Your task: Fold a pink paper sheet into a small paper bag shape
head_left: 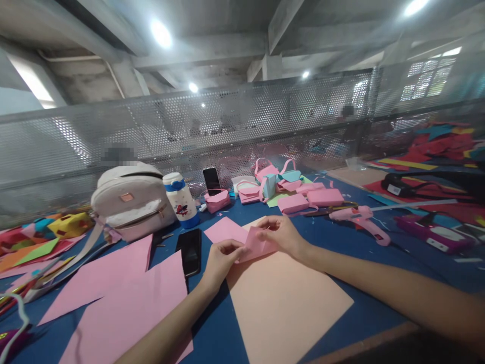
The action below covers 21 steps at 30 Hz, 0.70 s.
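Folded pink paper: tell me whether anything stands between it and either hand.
Nothing visible does. The left hand and right hand both already grip the folded pink paper; the peach sheet lies beneath, not between.

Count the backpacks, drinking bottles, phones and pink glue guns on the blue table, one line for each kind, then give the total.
Backpack: 1
Drinking bottle: 1
Phones: 2 (flat phone, standing phone)
Pink glue gun: 1
Total: 5
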Tool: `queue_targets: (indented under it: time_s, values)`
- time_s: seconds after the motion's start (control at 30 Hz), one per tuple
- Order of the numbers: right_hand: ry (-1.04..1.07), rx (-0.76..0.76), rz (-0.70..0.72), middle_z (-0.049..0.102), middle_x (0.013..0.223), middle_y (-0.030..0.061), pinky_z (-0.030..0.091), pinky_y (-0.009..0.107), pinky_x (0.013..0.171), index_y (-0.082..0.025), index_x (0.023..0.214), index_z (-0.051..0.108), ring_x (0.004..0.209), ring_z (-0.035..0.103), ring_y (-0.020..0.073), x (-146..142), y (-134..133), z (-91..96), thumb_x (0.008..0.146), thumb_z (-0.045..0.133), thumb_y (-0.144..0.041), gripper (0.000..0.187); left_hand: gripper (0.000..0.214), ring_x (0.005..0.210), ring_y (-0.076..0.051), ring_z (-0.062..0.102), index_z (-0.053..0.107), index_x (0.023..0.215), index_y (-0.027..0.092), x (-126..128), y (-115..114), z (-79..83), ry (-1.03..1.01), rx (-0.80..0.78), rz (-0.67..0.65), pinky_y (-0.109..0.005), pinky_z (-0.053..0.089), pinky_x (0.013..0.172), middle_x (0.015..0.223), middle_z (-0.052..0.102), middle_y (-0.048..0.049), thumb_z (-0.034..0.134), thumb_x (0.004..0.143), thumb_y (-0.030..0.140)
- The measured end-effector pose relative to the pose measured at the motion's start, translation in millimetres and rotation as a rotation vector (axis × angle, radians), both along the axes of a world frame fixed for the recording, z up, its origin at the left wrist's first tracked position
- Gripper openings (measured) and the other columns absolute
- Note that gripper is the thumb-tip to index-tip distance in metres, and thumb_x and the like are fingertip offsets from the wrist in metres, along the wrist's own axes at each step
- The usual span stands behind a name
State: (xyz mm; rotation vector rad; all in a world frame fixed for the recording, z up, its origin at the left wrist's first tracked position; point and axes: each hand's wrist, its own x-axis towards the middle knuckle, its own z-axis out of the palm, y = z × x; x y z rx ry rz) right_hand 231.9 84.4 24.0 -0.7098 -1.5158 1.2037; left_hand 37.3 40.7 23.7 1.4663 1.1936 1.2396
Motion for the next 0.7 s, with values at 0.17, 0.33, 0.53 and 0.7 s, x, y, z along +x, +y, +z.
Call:
queue_targets:
  time_s: [0.17, 0.33, 0.53, 0.7]
  values:
    - [-0.002, -0.019, 0.003, 0.071, 0.075, 0.0042, 0.044, 0.027, 0.063, -0.015, 0.079, 0.075, 0.065, 0.057, 0.0149, 0.0, 2.4, -1.8, 0.063, 0.082, -0.036, 0.027, 0.018, 0.047, -0.011, 0.05, 0.075, 0.062, 0.015, -0.1, -0.4, -0.2, -0.004, 0.003, 0.004, -0.021, 0.041, 0.049, 0.053, 0.065, -0.0022, 0.079, 0.061, 0.033]
    - [-0.008, -0.039, -0.012, 0.07, 0.071, 0.0031, 0.043, 0.027, 0.061, -0.015, 0.077, 0.075, 0.063, 0.056, 0.0143, -0.6, 2.9, -2.3, 0.061, 0.082, -0.035, 0.026, 0.017, 0.047, -0.009, 0.05, 0.074, 0.062, 0.015, -1.2, 0.4, -2.4, -0.007, 0.003, 0.006, -0.019, 0.04, 0.049, 0.052, 0.064, -0.0009, 0.079, 0.061, 0.031]
    - [-0.018, -0.051, -0.026, 0.07, 0.071, 0.0029, 0.043, 0.027, 0.061, -0.016, 0.076, 0.075, 0.062, 0.057, 0.0149, -1.0, 2.6, -1.2, 0.06, 0.082, -0.034, 0.024, 0.014, 0.046, -0.009, 0.051, 0.074, 0.063, 0.016, -0.9, 1.4, -3.5, -0.017, 0.011, 0.007, -0.018, 0.042, 0.049, 0.053, 0.065, -0.0004, 0.078, 0.061, 0.029]
    - [-0.06, -0.023, -0.039, 0.071, 0.072, 0.0025, 0.043, 0.027, 0.063, -0.017, 0.073, 0.076, 0.065, 0.057, 0.0154, -1.2, -0.9, 1.8, 0.063, 0.078, -0.024, 0.013, 0.013, 0.048, -0.012, 0.056, 0.075, 0.065, 0.016, 0.8, -0.5, -1.2, -0.027, 0.041, 0.008, -0.021, 0.045, 0.048, 0.06, 0.07, -0.0031, 0.077, 0.061, 0.028]
